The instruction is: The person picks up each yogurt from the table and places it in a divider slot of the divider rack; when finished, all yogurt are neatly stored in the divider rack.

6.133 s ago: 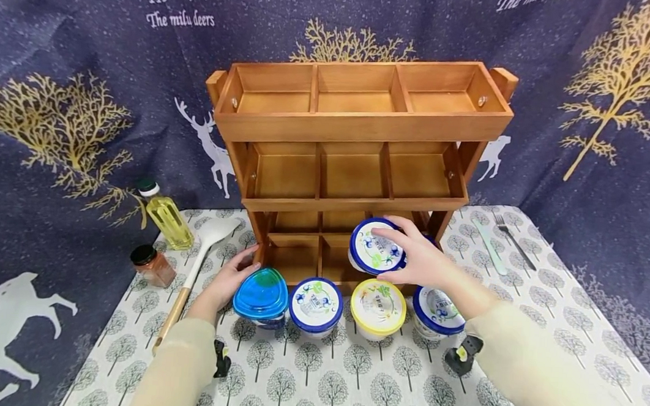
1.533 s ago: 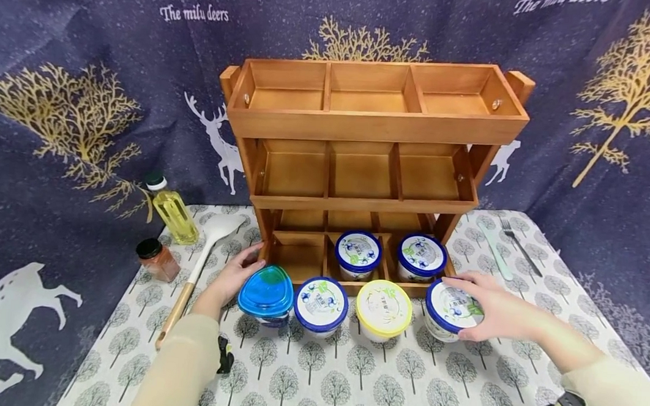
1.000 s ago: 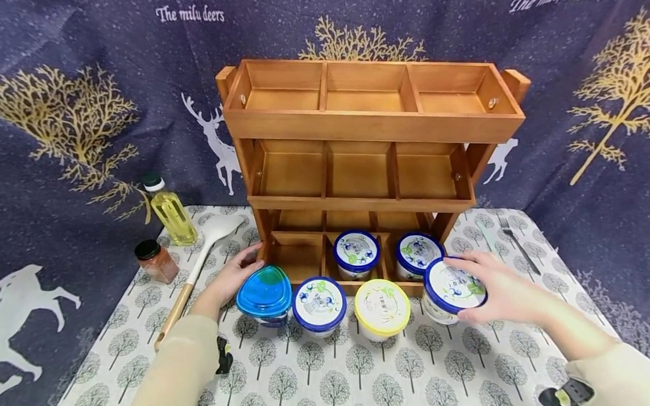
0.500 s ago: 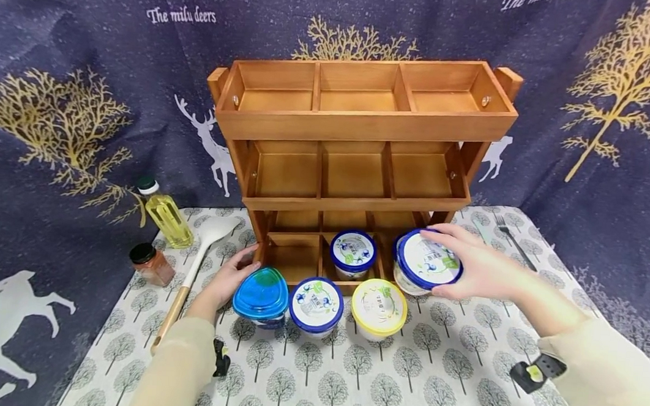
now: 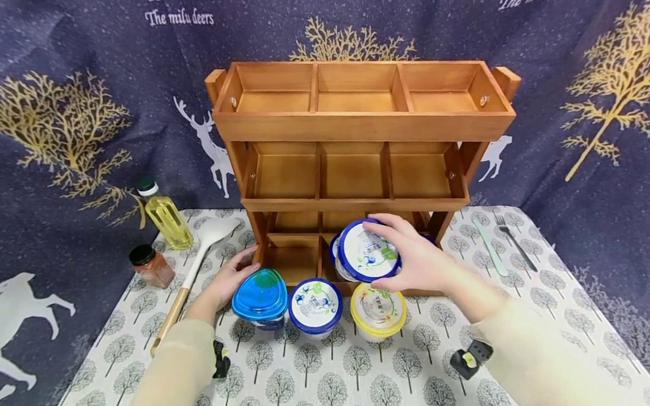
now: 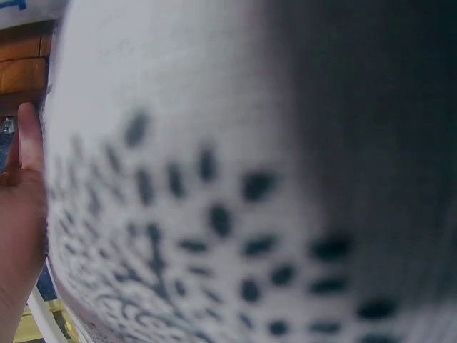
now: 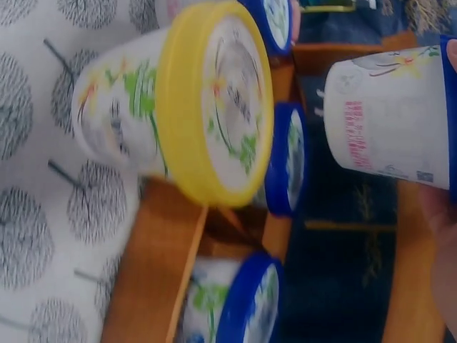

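Note:
My right hand (image 5: 424, 260) grips a white tub with a blue lid (image 5: 369, 251) by its lid rim. It is raised over the bottom tier of the wooden rack (image 5: 362, 128), overlapping the blue-lidded tub (image 7: 291, 161) in the middle compartment. Another blue-lidded tub (image 7: 250, 304) sits in the right compartment, mostly hidden behind my hand in the head view. Against the rack's lower left side rests my left hand (image 5: 231, 282), fingers extended and holding no tub. On the table in front stand a blue triangular-lidded container (image 5: 262, 295), a blue-lidded tub (image 5: 315, 305) and a yellow-lidded tub (image 5: 379, 310).
At left are an oil bottle (image 5: 167, 222), a dark-capped spice jar (image 5: 153, 267) and a white spatula (image 5: 204, 246) with a wooden handle. A pale green knife (image 5: 490, 248) and a fork (image 5: 516, 242) lie right of the rack. A dark printed cloth hangs behind.
My right hand took the rightmost front tub, lifted it and carried it left over the rack. Earlier it put another tub into the middle compartment. My left hand has stayed put.

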The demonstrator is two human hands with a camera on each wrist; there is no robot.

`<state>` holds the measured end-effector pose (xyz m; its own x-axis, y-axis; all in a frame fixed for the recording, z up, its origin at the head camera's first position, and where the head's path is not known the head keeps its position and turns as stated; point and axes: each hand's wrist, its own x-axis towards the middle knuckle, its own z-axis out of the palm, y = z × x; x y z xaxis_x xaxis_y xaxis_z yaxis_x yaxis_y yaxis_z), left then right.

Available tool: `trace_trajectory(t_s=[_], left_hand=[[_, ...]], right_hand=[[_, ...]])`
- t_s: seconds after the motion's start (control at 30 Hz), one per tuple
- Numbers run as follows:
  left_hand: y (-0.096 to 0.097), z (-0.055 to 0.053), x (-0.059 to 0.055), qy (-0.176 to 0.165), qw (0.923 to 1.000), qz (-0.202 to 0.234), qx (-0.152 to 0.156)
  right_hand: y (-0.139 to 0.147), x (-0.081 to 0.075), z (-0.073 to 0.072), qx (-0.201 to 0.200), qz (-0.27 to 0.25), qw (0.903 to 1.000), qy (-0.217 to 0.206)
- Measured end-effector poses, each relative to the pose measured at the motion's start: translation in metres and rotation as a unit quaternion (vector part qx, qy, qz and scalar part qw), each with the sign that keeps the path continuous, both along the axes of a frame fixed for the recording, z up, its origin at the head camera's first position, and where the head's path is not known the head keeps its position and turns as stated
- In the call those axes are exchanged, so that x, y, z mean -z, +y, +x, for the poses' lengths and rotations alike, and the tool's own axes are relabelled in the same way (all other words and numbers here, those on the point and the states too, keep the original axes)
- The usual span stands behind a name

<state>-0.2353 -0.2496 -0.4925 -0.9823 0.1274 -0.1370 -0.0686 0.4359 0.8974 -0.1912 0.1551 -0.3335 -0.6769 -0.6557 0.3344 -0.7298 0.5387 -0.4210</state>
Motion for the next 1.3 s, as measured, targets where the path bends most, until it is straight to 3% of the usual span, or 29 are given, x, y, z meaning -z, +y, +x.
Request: trace_trajectory(t_s=[0.17, 0.37, 0.47, 0.7, 1.0, 1.3], left_hand=[[-0.001, 0.000, 0.002, 0.000, 1.0000, -0.002, -0.005], [0.000, 0.000, 0.001, 0.006, 1.0000, -0.005, -0.003], [0.000, -0.001, 0.003, 0.003, 1.0000, -0.003, -0.006], [0.002, 0.001, 0.003, 0.003, 1.0000, -0.003, -0.004], [0.001, 0.000, 0.004, 0.005, 0.9999, -0.009, -0.003], [0.001, 0.000, 0.004, 0.007, 0.9999, -0.003, -0.009]], right_hand=[[-0.024, 0.008, -0.005, -0.032, -0.022, 0.9992, 0.005], [-0.048, 0.020, -0.015, -0.068, -0.044, 0.9950, 0.057], [-0.057, 0.026, -0.018, -0.070, -0.035, 0.9951, 0.061], [-0.075, 0.030, -0.022, -0.022, 0.000, 0.9998, -0.002], [-0.095, 0.033, -0.028, -0.005, 0.030, 0.9986, -0.042], [-0.103, 0.038, -0.034, 0.023, 0.052, 0.9982, -0.020]])
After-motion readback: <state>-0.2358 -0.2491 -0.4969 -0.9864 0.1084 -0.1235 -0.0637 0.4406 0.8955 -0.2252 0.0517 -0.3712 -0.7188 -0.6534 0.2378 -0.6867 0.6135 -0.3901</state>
